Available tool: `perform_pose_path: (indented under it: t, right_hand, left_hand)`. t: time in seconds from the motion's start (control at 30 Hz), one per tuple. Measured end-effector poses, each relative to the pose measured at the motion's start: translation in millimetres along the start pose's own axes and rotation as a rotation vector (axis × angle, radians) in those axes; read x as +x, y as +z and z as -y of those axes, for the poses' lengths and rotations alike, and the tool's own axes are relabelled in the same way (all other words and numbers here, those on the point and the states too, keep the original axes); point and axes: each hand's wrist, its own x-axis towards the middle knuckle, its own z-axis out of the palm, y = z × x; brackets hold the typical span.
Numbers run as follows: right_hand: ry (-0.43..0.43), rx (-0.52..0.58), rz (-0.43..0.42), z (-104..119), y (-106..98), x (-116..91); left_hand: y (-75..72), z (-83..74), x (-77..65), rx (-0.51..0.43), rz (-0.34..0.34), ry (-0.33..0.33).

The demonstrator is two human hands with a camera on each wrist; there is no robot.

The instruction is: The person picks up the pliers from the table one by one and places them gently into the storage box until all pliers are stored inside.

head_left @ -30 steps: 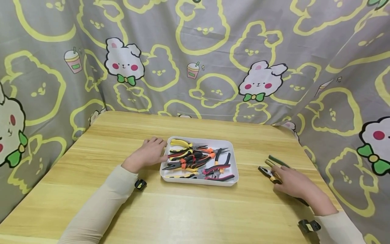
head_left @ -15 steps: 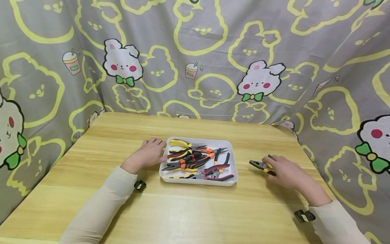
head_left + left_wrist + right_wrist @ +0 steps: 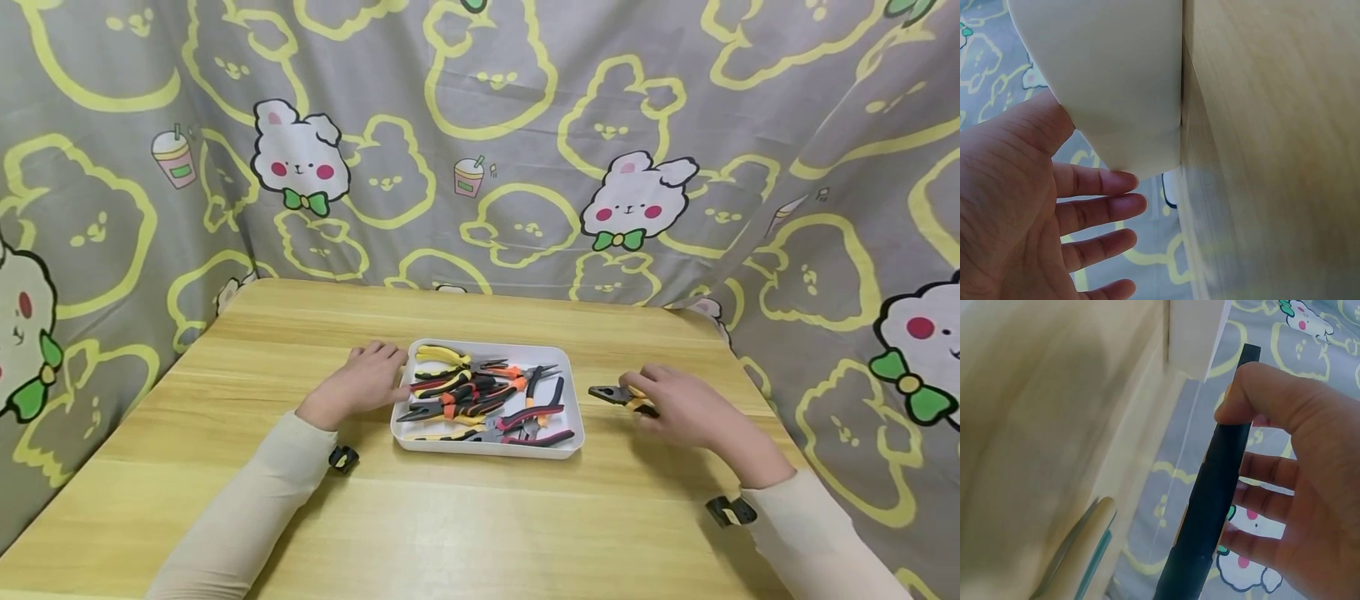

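Observation:
My right hand (image 3: 678, 404) holds combination pliers (image 3: 609, 393) with yellow-and-black handles to the right of the tray, the grey jaw end pointing left. In the right wrist view, thumb and fingers grip the black handle (image 3: 1210, 494) from both sides. At the left end of a white tray (image 3: 487, 447), my left hand (image 3: 360, 379) has its thumb over the rim and its index fingertip against the outer wall. The other left fingers are straight and spread, as the left wrist view shows. Inside the tray lie several pliers, among them yellow-handled (image 3: 438, 356) and pink-and-black-handled (image 3: 540, 440) ones.
A pale yellow and green handle (image 3: 1094, 540) lies on the table in the right wrist view, hidden behind my right hand in the head view. Under everything is a wooden table (image 3: 480, 533). A grey patterned curtain (image 3: 517, 75) encloses its back and sides.
My right hand has carried the combination pliers left toward the tray. The green-handled tool beside them is now hidden behind the hand. My left hand and the tray hold their places.

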Motion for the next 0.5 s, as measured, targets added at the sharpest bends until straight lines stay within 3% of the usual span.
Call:
perform_pose_path:
  t: [0.5]
  right_hand:
    - [-0.164,-0.004,-0.076,10,-5,35]
  left_hand:
    - [0.2,0.7,-1.0,-0.015,-0.001,-0.001]
